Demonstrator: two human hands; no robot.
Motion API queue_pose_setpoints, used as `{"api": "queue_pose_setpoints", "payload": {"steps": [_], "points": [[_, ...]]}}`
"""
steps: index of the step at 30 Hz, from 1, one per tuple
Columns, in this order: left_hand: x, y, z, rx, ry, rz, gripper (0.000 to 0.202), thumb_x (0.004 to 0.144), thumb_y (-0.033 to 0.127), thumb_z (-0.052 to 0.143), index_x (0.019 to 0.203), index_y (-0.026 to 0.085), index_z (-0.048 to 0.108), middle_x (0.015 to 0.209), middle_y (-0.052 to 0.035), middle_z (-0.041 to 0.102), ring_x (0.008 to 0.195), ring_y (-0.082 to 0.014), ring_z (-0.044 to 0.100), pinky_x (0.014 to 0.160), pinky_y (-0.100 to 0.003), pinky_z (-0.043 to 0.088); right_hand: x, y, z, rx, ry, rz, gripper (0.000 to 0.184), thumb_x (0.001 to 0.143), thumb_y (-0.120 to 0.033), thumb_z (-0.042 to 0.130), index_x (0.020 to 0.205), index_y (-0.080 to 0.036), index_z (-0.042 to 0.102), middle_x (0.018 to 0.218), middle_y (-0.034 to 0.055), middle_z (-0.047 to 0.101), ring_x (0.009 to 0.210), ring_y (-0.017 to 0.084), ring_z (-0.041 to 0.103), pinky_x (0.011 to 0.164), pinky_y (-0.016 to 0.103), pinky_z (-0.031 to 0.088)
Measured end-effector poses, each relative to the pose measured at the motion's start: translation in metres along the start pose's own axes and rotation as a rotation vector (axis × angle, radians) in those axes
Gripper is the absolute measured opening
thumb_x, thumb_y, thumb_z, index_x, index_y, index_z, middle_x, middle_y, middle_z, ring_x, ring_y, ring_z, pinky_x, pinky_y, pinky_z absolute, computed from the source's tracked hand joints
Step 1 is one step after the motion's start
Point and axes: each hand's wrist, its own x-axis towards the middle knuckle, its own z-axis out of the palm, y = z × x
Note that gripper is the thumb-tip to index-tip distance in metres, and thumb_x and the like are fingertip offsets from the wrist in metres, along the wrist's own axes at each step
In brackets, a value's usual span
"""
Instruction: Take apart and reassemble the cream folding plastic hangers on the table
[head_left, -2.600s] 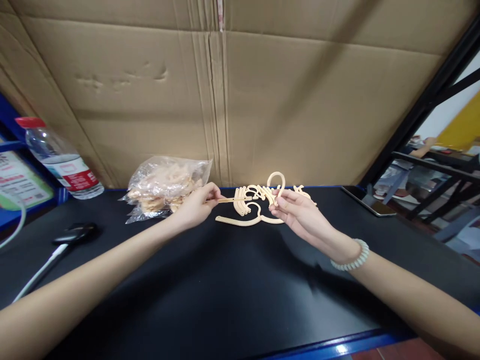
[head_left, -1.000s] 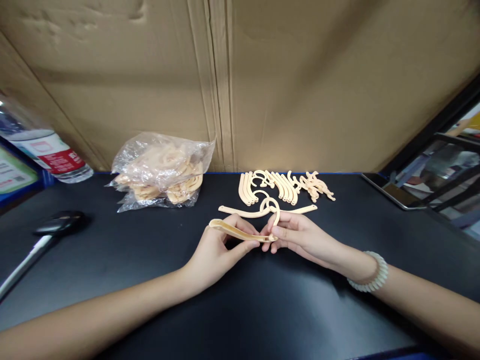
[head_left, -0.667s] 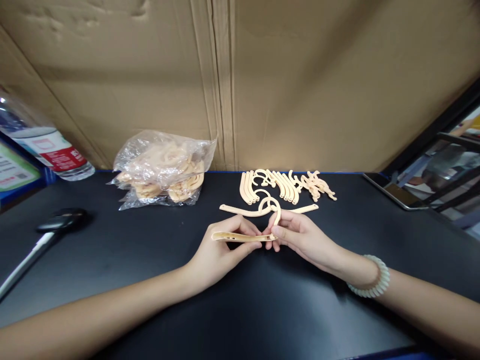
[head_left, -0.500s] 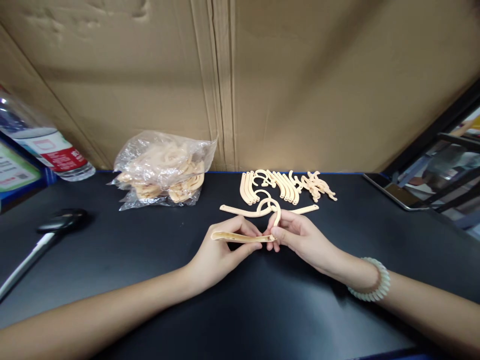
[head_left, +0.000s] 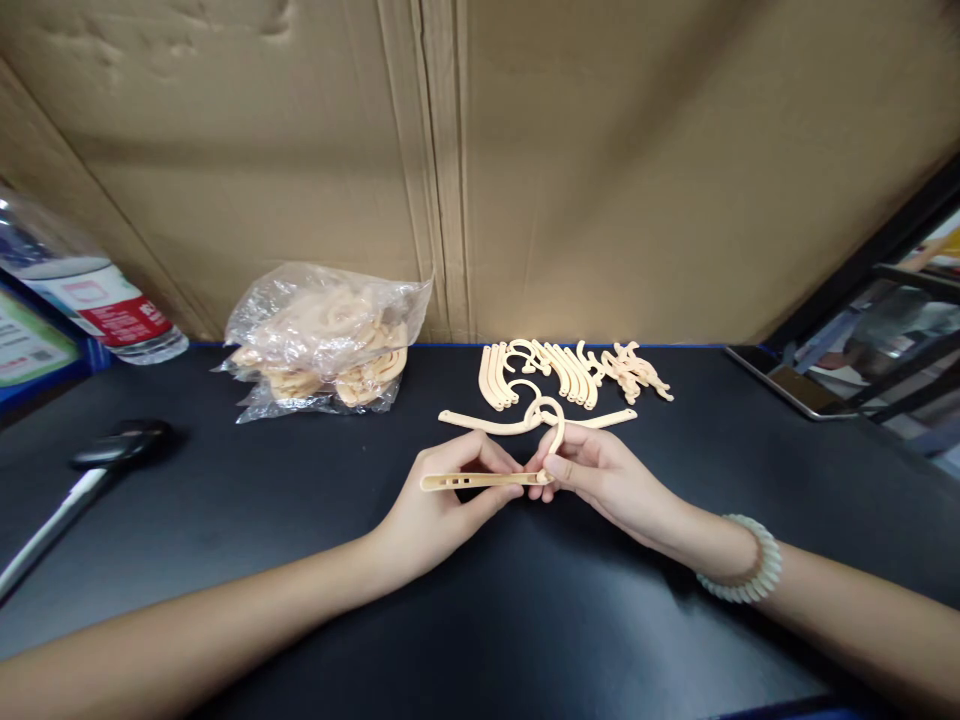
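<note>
My left hand (head_left: 450, 495) is closed on a beige plastic hanger arm (head_left: 480, 481), pinched between thumb and fingers, its slotted side turned up. In my right hand (head_left: 592, 465) a curved hanger hook (head_left: 558, 425) is gripped by thumb and fingertips. The hook's lower end meets the arm's right end between my hands; whether they are locked together is hard to see. Just beyond, a hanger (head_left: 487, 424) with two spread arms and a hook lies on the black table, partly covered by the held hook.
Behind are rows of loose hanger arms (head_left: 574, 378) and a pile of small beige pieces (head_left: 637, 372). To the left stand a plastic bag of beige parts (head_left: 322, 340), a bottle (head_left: 112, 300) and a black-headed tool (head_left: 124, 442). A tablet-like device (head_left: 787, 385) lies right. Cardboard (head_left: 637, 180) rises behind.
The hanger arm has turned slightly in my left hand, so its slots now show and it lies straighter. The hook has shifted a little to the right.
</note>
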Motion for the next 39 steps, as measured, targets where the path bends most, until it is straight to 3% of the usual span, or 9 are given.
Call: {"api": "queue_pose_setpoints", "payload": {"steps": [7, 19, 27, 32, 39], "points": [[-0.0005, -0.004, 0.0004, -0.019, 0.03, -0.032, 0.012, 0.081, 0.026, 0.071, 0.077, 0.017, 0.064, 0.079, -0.0051, 0.072, 0.072, -0.0193, 0.067, 0.067, -0.03, 0.051, 0.0004, 0.0003, -0.0015, 0.041, 0.003, 0.011, 0.022, 0.082, -0.037, 0.072, 0.079, -0.016, 0.063, 0.08, 0.0037, 0.068, 0.072, 0.014, 0.064, 0.067, 0.029, 0.05], [-0.0008, -0.0033, 0.0015, -0.07, 0.008, -0.059, 0.012, 0.081, 0.027, 0.071, 0.078, 0.018, 0.063, 0.077, -0.0032, 0.068, 0.073, -0.0192, 0.066, 0.067, -0.03, 0.051, -0.0004, 0.0025, 0.003, -0.02, 0.072, -0.067, 0.019, 0.082, -0.034, 0.071, 0.079, -0.018, 0.063, 0.068, -0.0003, 0.062, 0.061, 0.012, 0.06, 0.061, 0.027, 0.049], [0.0014, -0.004, 0.0029, -0.224, 0.092, -0.142, 0.017, 0.078, 0.025, 0.071, 0.078, 0.018, 0.056, 0.079, 0.0007, 0.06, 0.074, -0.0161, 0.066, 0.071, -0.029, 0.054, -0.0012, 0.0019, 0.006, -0.068, 0.132, -0.098, 0.014, 0.081, -0.033, 0.072, 0.083, -0.019, 0.067, 0.081, 0.0005, 0.062, 0.067, 0.011, 0.057, 0.066, 0.027, 0.048], [0.0014, -0.0058, 0.0027, -0.276, 0.125, -0.168, 0.022, 0.078, 0.023, 0.07, 0.086, 0.019, 0.051, 0.077, 0.0023, 0.065, 0.075, -0.0142, 0.066, 0.074, -0.029, 0.055, -0.0019, 0.0028, 0.0052, -0.117, 0.141, -0.127, 0.017, 0.087, -0.036, 0.064, 0.089, -0.019, 0.068, 0.065, -0.0027, 0.056, 0.061, 0.011, 0.052, 0.062, 0.026, 0.044], [0.0021, -0.0097, 0.0027, -0.295, 0.12, -0.212, 0.027, 0.079, 0.024, 0.071, 0.094, 0.018, 0.05, 0.076, 0.0034, 0.065, 0.075, -0.0139, 0.067, 0.073, -0.028, 0.055, -0.0016, 0.0009, 0.0044, -0.096, 0.117, -0.094, 0.018, 0.085, -0.035, 0.067, 0.088, -0.018, 0.068, 0.065, -0.0022, 0.059, 0.056, 0.009, 0.054, 0.056, 0.024, 0.046]]}}
